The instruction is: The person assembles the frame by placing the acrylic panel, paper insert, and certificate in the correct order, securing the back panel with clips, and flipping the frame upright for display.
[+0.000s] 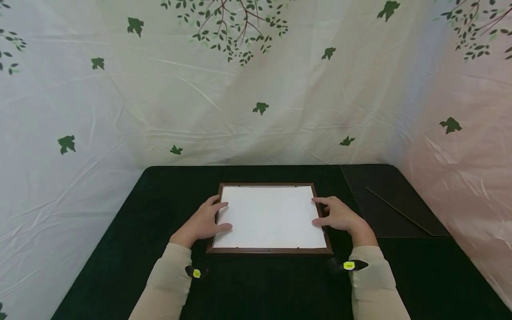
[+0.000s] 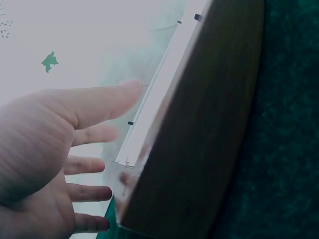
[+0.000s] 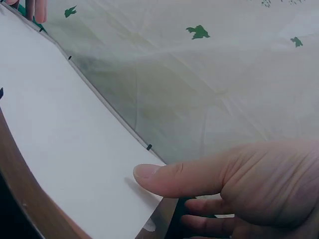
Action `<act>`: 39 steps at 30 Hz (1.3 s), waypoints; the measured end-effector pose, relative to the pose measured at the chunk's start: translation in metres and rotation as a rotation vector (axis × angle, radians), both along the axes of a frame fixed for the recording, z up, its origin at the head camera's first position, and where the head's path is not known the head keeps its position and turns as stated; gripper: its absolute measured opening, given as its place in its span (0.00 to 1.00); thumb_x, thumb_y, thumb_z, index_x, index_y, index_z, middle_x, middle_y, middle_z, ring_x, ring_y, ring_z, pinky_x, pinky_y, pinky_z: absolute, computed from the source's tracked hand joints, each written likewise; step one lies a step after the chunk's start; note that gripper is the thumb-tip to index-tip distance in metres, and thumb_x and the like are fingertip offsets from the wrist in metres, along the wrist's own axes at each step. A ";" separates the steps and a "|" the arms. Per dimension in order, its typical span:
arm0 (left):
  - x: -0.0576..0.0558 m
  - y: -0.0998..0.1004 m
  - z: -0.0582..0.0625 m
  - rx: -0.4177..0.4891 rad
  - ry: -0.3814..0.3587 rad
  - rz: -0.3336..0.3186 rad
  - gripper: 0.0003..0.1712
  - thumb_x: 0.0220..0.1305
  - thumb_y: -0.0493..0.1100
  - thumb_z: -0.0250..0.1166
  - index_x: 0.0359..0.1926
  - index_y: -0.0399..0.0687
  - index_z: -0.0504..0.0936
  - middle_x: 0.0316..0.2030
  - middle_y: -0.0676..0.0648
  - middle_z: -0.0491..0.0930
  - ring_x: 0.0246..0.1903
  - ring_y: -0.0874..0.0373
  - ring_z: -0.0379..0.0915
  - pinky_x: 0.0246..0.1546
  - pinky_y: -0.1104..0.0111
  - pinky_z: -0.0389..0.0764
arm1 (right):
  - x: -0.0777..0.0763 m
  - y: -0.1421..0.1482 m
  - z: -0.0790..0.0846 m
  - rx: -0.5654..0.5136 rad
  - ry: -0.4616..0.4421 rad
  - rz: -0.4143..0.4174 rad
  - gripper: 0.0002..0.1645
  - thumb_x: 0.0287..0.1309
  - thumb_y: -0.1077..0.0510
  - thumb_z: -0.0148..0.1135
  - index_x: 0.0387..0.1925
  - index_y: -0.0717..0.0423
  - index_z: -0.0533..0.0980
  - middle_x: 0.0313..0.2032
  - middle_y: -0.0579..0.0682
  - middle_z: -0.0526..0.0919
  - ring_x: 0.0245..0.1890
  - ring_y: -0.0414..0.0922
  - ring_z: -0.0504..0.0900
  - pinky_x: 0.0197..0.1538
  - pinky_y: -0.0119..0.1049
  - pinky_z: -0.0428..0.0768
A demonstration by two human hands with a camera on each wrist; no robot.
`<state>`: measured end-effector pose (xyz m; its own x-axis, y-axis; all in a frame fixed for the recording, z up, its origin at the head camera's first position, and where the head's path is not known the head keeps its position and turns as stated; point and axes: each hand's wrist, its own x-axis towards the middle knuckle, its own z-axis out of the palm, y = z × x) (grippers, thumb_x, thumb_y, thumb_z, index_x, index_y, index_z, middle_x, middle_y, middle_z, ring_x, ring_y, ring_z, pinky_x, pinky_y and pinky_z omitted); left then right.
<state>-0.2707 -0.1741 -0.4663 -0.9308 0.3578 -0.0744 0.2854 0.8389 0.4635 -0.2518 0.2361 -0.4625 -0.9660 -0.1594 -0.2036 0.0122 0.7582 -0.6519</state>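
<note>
A brown picture frame (image 1: 270, 250) lies on the dark green table with a white sheet (image 1: 270, 218) inside it. Small black tabs (image 3: 149, 147) show along the frame's inner edge. At the left side is my left hand (image 1: 206, 220), its thumb and index finger reaching over the sheet's edge; in the left wrist view its fingers (image 2: 89, 193) are spread and fairly straight. My right hand (image 1: 338, 215) is at the right side, fingertips over the border. Its straight thumb (image 3: 174, 179) lies over the sheet's corner, casting a shadow, while the other fingers are outside the frame.
A dark flat panel (image 1: 384, 222) lies at the table's right rear, with a thin strip (image 1: 396, 209) running diagonally on it. Pale cloth (image 1: 224, 111) printed with green leaves and birds hangs behind and beside the table (image 1: 260, 289).
</note>
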 end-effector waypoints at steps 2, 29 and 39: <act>0.000 0.000 -0.003 -0.015 -0.035 0.009 0.46 0.52 0.61 0.71 0.69 0.51 0.67 0.73 0.38 0.48 0.69 0.39 0.51 0.62 0.43 0.62 | 0.001 -0.001 -0.002 0.000 -0.022 0.007 0.48 0.48 0.48 0.75 0.69 0.52 0.64 0.66 0.65 0.59 0.57 0.63 0.67 0.50 0.57 0.76; -0.003 0.002 -0.007 -0.027 -0.087 0.049 0.48 0.54 0.62 0.70 0.69 0.44 0.65 0.69 0.35 0.59 0.66 0.40 0.57 0.62 0.44 0.63 | -0.002 -0.016 -0.007 0.118 -0.047 -0.016 0.50 0.48 0.45 0.74 0.70 0.53 0.63 0.67 0.67 0.59 0.61 0.63 0.64 0.59 0.64 0.66; -0.010 -0.012 -0.008 -0.033 -0.043 0.080 0.48 0.55 0.61 0.70 0.69 0.41 0.65 0.68 0.32 0.60 0.65 0.39 0.57 0.61 0.43 0.64 | -0.007 -0.036 -0.006 0.128 -0.035 0.013 0.49 0.50 0.46 0.72 0.70 0.53 0.62 0.69 0.66 0.56 0.67 0.65 0.57 0.62 0.64 0.62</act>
<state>-0.2810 -0.1861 -0.4747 -0.9521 0.2792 -0.1249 0.1975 0.8730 0.4459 -0.2587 0.2003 -0.4690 -0.9559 -0.1425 -0.2567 0.0228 0.8357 -0.5487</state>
